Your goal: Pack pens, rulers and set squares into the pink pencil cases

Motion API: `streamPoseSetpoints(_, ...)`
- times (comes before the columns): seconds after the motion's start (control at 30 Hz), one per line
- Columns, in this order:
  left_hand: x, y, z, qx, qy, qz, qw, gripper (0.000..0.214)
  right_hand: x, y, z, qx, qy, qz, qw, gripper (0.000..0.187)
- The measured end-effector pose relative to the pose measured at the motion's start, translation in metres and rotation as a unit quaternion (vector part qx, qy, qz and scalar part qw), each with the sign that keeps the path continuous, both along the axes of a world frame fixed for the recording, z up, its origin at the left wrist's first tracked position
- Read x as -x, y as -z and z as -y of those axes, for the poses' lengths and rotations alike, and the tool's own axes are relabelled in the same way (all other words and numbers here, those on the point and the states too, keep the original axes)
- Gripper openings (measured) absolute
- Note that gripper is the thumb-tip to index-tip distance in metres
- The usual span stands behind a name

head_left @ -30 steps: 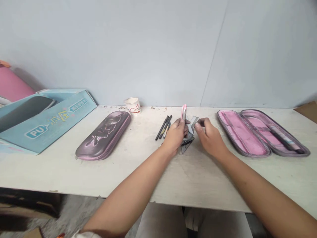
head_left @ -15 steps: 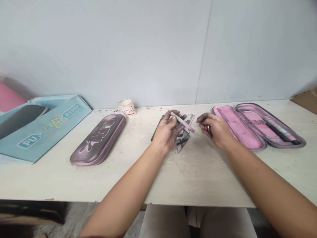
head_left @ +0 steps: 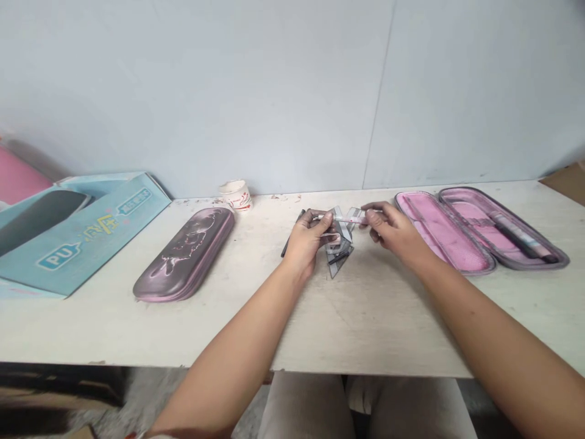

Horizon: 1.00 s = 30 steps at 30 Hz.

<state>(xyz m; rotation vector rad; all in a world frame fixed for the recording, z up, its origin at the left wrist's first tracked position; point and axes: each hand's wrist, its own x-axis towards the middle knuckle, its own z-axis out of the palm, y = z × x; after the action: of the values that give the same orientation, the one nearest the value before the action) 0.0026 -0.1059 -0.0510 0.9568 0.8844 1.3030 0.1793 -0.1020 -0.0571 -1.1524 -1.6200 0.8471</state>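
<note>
A slim pen with a pale pink end lies level between my hands. My left hand grips its left part, and the fingers of my right hand pinch its right end. Below the pen, a stack of clear plastic rulers and set squares rests on the table, partly under my left hand. The tip of a dark pen shows just left of that hand, with the rest hidden. A closed pink-and-grey pencil case lies to the left, and an open one with a pink lining lies to the right, holding a marker.
The white table has a scuffed top and ends at a front edge below my arms. A small paper cup stands at the back by the wall. A flattened blue printed box lies at the far left.
The pen has swung from a slant to nearly level, and my right hand has closed in and taken its right end. My hands are nearer each other.
</note>
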Motion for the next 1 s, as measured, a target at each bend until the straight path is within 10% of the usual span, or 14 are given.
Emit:
streamPoseSetpoints(0.6, 0.000, -0.002, -0.001, -0.008, -0.010, -0.018, 1.000, 0.028, -0.003, 0.002, -0.004, 0.086, -0.026, -0.111, 0.990, 0.033)
streamPoseSetpoints(0.73, 0.009, -0.008, -0.008, -0.009, -0.089, 0.027, 0.996, 0.032, -0.014, 0.006, -0.010, -0.041, 0.107, 0.056, 0.992, 0.026)
streamPoseSetpoints(0.87, 0.027, -0.014, -0.017, -0.009, -0.173, 0.086, 0.981, 0.030, -0.022, 0.013, -0.010, -0.060, 0.204, 0.361, 0.908, 0.021)
streamPoseSetpoints(1.0, 0.039, -0.016, -0.022, 0.011, -0.220, 0.118, 0.968, 0.025, -0.016, 0.014, -0.003, -0.103, 0.175, 0.467, 0.861, 0.024)
